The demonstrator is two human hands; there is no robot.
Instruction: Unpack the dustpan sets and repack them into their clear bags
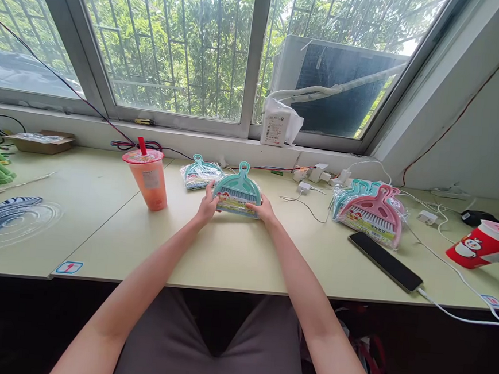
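Observation:
Between my two hands stands a mint-green dustpan and brush set, tilted up on the desk with its handle at the top and a printed label across its lower part. My left hand is closed on its left edge, while my right hand grips the right edge. Just behind and to the left lies another mint-green set in clear plastic. Off to the right is a pile of wrapped sets, with a pink dustpan and brush set in front and mint-green ones behind it.
An orange drink cup stands left of my hands. A black phone on a white cable lies at right, near a red cup. White chargers and cables run along the back. A cardboard box sits far left.

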